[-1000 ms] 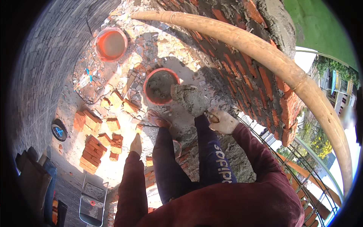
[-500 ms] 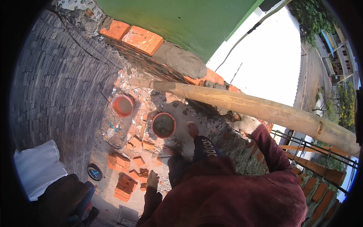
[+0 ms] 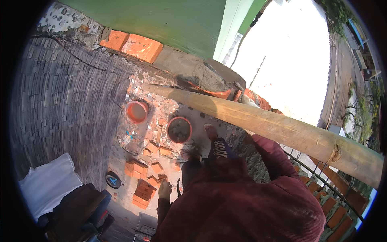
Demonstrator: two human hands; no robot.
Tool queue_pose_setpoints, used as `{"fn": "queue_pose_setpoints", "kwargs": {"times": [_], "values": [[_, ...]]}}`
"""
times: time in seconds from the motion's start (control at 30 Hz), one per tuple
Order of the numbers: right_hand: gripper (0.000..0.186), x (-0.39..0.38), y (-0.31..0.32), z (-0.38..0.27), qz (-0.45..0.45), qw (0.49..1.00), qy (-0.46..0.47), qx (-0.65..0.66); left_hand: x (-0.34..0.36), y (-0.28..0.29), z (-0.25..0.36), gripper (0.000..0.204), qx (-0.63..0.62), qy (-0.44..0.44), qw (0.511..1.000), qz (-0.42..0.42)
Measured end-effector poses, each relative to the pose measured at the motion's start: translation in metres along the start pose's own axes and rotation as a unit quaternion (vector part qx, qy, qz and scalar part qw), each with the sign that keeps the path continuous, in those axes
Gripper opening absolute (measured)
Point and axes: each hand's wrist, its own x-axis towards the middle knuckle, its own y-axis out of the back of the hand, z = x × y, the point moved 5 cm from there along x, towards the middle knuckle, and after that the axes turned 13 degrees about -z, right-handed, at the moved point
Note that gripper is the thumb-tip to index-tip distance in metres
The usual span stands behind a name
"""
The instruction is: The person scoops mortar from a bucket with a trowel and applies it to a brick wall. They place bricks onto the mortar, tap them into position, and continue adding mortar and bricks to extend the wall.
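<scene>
From the head cam, our left hand hangs loose, fingers down, holding nothing, just above the stacked orange bricks. The mortar-filled orange basin sits well ahead of it. Our right hand is hidden behind the bamboo pole, so we can't tell its grip.

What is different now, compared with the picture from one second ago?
The right hand, which one second ago worked beside the mortar pan, is now hidden behind the bamboo pole. The left hand hangs low as before, holding nothing. The view has tilted upward to the green wall. Both pans and the loose bricks have not moved.
</scene>
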Motion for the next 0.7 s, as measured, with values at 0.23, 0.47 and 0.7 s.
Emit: {"fn": "queue_pose_setpoints", "kwargs": {"times": [0.23, 0.47, 0.7], "values": [[0.037, -0.013, -0.007, -0.055, -0.172, 0.845, -0.173, -0.476, 0.001, -0.001, 0.011, 0.047, 0.070, 0.002, 0.997, -0.034], [0.037, 0.005, -0.026, -0.051, -0.181, 0.788, -0.135, -0.572, -0.020, -0.059, 0.080, 0.030, 0.155, -0.047, 0.986, -0.036], [0.037, 0.017, -0.040, -0.044, -0.179, 0.839, -0.070, -0.508, -0.021, -0.056, 0.074, 0.035, 0.118, -0.029, 0.992, -0.018]]}}
